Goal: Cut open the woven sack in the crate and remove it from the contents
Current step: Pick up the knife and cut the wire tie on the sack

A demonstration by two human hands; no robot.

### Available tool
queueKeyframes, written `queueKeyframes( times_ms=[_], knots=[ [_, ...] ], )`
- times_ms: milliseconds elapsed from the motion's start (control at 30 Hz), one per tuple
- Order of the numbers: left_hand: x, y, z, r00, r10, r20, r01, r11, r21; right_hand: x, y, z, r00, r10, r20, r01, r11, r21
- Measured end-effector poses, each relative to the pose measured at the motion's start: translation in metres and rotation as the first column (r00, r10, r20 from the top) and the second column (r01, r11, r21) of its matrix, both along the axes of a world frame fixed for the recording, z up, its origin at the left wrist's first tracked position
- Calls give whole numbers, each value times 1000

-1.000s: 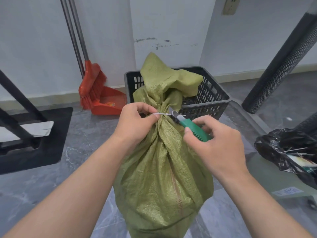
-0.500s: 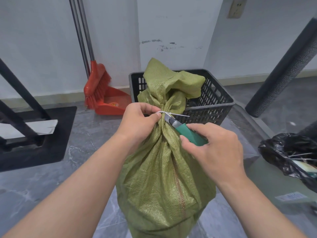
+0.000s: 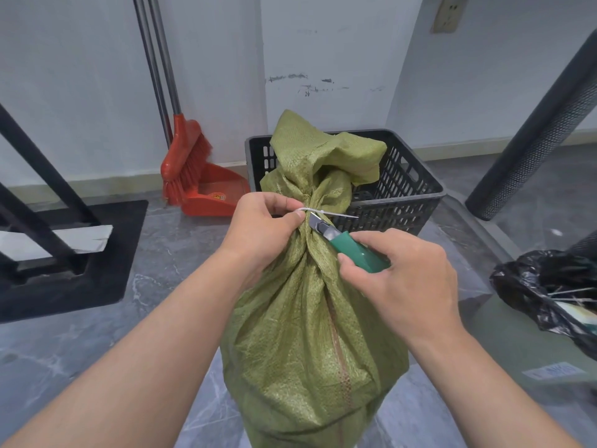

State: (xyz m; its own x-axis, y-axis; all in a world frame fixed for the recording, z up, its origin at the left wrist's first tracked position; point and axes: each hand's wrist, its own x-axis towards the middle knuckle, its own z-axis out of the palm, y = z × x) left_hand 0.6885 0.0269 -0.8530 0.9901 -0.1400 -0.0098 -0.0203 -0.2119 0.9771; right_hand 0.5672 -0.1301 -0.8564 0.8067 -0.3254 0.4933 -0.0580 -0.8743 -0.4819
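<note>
Green woven sack (image 3: 307,321) fills centre frame, standing upright on the grey marbled floor (image 3: 97,334), full, neck gathered and cinched by a white zip tie (image 3: 315,211). Loose top flap flops over toward the black plastic crate (image 3: 410,192) right behind it; whether the sack's base sits inside any crate cannot be told, it is cut off by the bottom edge. Black bin bag (image 3: 549,286) at right edge, black mesh post (image 3: 536,137) leaning upper right. Red broom and dustpan (image 3: 200,179) against the white wall, left of the crate. Left hand (image 3: 258,227) has its grip closed, thumb and forefinger pinching the zip tie loop at the sack neck. Right hand (image 3: 403,276) has its grip closed around the green handle of a utility knife (image 3: 345,244), blade tip touching the tie at the neck, just beside the left fingertips. Tie's free tail sticks out to the right.
</note>
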Motion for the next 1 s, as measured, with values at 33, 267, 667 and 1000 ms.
queueKeyframes(
  times_ms=[33,267,667,1000],
  knots=[
    [0,0,-1,1000,-5,4,5,1000,1,0,0,0,1000,-4,-6,4,1000,0],
    [-1,1,1,1000,-31,-2,31,999,-40,-2,2,-1,1000,-16,26,17,999,-39],
    [-4,9,3,972,-220,84,218,975,39,-1,1,-3,994,-37,106,49,992,-119],
    [-6,11,13,934,-353,57,344,930,127,-3,2,-1,994,-23,103,37,991,-132]
  ],
)
